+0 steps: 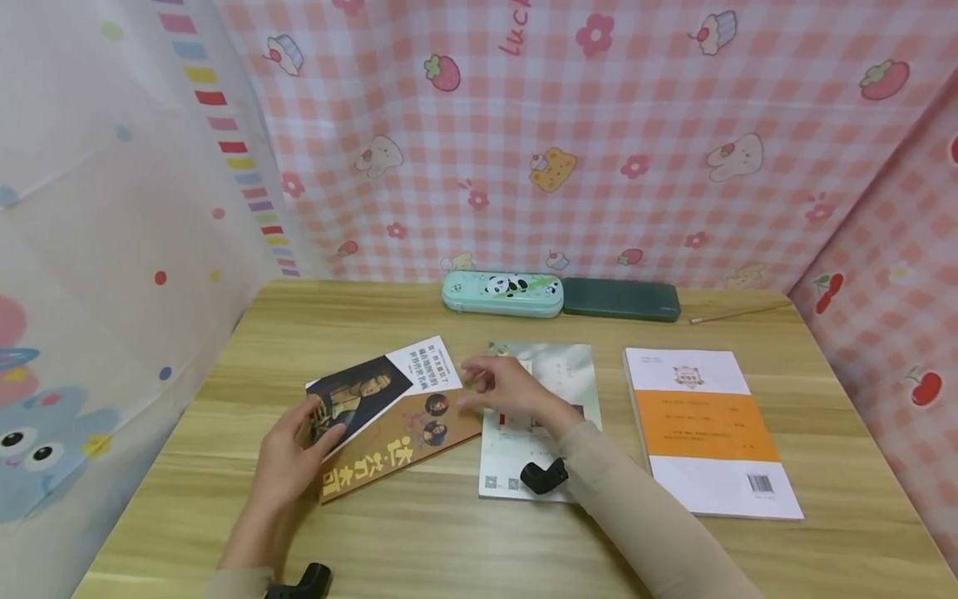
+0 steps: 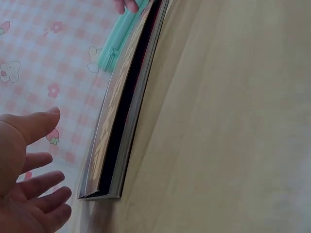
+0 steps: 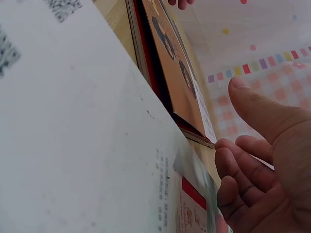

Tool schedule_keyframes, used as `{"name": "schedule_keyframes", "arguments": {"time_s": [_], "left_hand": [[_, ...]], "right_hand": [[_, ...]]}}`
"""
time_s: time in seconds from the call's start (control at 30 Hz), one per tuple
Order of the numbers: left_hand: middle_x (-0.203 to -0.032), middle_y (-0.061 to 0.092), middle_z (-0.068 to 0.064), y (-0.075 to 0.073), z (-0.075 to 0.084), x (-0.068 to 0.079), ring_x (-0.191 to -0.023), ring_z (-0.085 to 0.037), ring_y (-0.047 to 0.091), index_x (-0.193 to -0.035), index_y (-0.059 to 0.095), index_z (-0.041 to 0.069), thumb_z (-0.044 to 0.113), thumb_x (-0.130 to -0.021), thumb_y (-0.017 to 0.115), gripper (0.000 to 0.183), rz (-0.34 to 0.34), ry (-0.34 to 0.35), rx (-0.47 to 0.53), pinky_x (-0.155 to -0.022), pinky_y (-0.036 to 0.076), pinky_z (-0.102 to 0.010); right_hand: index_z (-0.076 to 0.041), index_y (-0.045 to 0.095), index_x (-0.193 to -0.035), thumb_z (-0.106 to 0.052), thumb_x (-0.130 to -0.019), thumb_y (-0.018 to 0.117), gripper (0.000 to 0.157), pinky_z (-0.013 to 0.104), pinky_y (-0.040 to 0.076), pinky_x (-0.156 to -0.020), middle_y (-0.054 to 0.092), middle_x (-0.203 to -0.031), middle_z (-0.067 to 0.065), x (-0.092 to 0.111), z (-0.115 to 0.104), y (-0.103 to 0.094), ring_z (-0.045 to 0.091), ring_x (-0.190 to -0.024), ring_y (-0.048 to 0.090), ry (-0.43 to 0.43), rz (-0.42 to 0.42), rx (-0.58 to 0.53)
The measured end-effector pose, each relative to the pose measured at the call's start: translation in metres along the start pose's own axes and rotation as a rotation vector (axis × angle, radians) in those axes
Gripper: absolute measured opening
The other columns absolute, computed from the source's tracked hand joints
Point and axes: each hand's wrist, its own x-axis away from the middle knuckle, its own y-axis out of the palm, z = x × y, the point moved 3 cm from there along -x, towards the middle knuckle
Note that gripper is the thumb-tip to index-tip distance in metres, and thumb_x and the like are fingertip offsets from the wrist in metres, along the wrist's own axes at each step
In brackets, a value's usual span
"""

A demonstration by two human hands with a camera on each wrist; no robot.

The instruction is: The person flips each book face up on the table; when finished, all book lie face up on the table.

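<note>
A book (image 1: 419, 416) with a painted portrait and an orange-brown lower band lies slanted on the table. Its front cover (image 2: 114, 111) stands slightly raised from the pages in both wrist views. My left hand (image 1: 292, 453) is at the book's left end, fingers spread and thumb over the cover's edge. The left wrist view shows nothing in that hand (image 2: 34, 170); whether it touches the book I cannot tell. Beside the book's right end hovers my right hand (image 1: 512, 389), above a pale green book (image 1: 535, 457). Its fingers are loosely bent and hold nothing (image 3: 265, 160).
A white and orange book (image 1: 711, 424) lies to the right. Along the back edge sit a mint panda pencil case (image 1: 501, 294) and a dark green case (image 1: 621, 299). A thin stick (image 1: 737, 313) lies at the back right. Patterned cloth (image 1: 524, 166) hangs behind the table.
</note>
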Motion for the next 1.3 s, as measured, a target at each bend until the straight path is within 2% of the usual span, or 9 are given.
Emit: {"name": "schedule_keyframes", "arguments": {"time_s": [0.2, 0.43, 0.5, 0.57, 0.63, 0.8, 0.93, 1.17, 1.3], "left_hand": [[-0.147, 0.046, -0.033, 0.002, -0.007, -0.013, -0.137, -0.052, 0.040, -0.143, 0.049, -0.008, 0.025, -0.095, 0.073, 0.063, -0.010, 0.007, 0.039, -0.110, 0.037, -0.063], [-0.147, 0.047, -0.031, 0.002, -0.012, -0.029, -0.137, -0.051, 0.040, -0.141, 0.052, -0.007, 0.020, -0.096, 0.072, 0.057, -0.009, -0.001, 0.052, -0.112, 0.036, -0.062], [-0.142, 0.052, -0.031, 0.002, -0.012, -0.033, -0.134, -0.048, 0.046, -0.141, 0.052, -0.008, 0.020, -0.096, 0.072, 0.056, -0.002, 0.008, 0.056, -0.110, 0.038, -0.060], [-0.136, 0.057, -0.029, 0.003, -0.012, -0.036, -0.122, -0.041, 0.054, -0.140, 0.053, -0.008, 0.020, -0.096, 0.072, 0.055, 0.009, 0.011, 0.045, -0.104, 0.045, -0.053], [-0.120, 0.063, -0.027, 0.003, -0.013, -0.038, -0.103, -0.034, 0.059, -0.139, 0.054, -0.007, 0.019, -0.096, 0.072, 0.054, 0.014, 0.009, 0.041, -0.089, 0.051, -0.040], [-0.100, 0.062, -0.022, 0.005, -0.014, -0.046, -0.079, -0.023, 0.052, -0.139, 0.056, -0.006, 0.018, -0.095, 0.073, 0.053, 0.009, -0.009, 0.033, -0.062, 0.043, -0.021], [-0.101, 0.062, -0.021, 0.004, -0.015, -0.051, -0.076, -0.021, 0.052, -0.139, 0.055, -0.005, 0.022, -0.096, 0.072, 0.054, -0.012, -0.017, 0.018, -0.059, 0.043, -0.022], [-0.081, 0.057, -0.013, 0.003, -0.014, -0.057, -0.068, -0.020, 0.050, -0.138, 0.055, -0.007, 0.024, -0.095, 0.074, 0.057, -0.075, 0.012, -0.035, -0.055, 0.042, -0.027], [-0.090, 0.062, -0.019, 0.002, -0.017, -0.056, -0.075, -0.026, 0.055, -0.140, 0.054, -0.007, 0.028, -0.096, 0.073, 0.059, -0.095, 0.006, -0.049, -0.061, 0.046, -0.030]], "right_hand": [[-0.004, 0.062, -0.134, -0.026, -0.084, 0.085, 0.060, 0.031, 0.054, -0.090, 0.070, -0.115, 0.003, 0.003, 0.002, 0.000, 0.015, -0.097, 0.064, -0.008, 0.005, -0.002], [-0.009, 0.067, -0.127, -0.026, -0.081, 0.088, 0.053, 0.025, 0.047, -0.066, 0.069, -0.111, 0.000, 0.003, 0.005, 0.004, 0.012, -0.074, 0.054, -0.014, -0.048, 0.053], [-0.011, 0.067, -0.125, -0.026, -0.079, 0.089, 0.054, 0.024, 0.045, -0.065, 0.068, -0.109, -0.001, 0.003, 0.004, 0.006, 0.011, -0.073, 0.052, -0.028, -0.074, 0.090], [-0.011, 0.066, -0.127, -0.025, -0.077, 0.091, 0.058, 0.024, 0.045, -0.066, 0.066, -0.108, -0.002, 0.003, 0.003, 0.007, 0.012, -0.075, 0.051, -0.042, -0.099, 0.115], [-0.010, 0.065, -0.131, -0.024, -0.074, 0.092, 0.064, 0.026, 0.045, -0.068, 0.064, -0.106, -0.002, 0.003, 0.001, 0.009, 0.013, -0.077, 0.050, -0.060, -0.117, 0.136], [-0.012, 0.062, -0.137, -0.024, -0.066, 0.097, 0.080, 0.028, 0.047, -0.079, 0.061, -0.107, -0.003, 0.005, -0.002, 0.010, 0.014, -0.088, 0.052, -0.078, -0.149, 0.218], [-0.012, 0.060, -0.140, -0.023, -0.064, 0.098, 0.085, 0.030, 0.048, -0.086, 0.061, -0.110, -0.002, 0.006, -0.004, 0.010, 0.013, -0.095, 0.053, -0.091, -0.155, 0.247], [-0.009, 0.058, -0.141, -0.019, -0.069, 0.095, 0.082, 0.029, 0.047, -0.080, 0.059, -0.102, -0.001, 0.003, -0.007, 0.009, 0.015, -0.088, 0.052, -0.080, -0.165, 0.253], [-0.011, 0.057, -0.142, -0.017, -0.077, 0.090, 0.073, 0.027, 0.050, -0.079, 0.062, -0.104, -0.002, 0.002, -0.007, 0.007, 0.013, -0.088, 0.055, -0.040, -0.172, 0.255]]}}
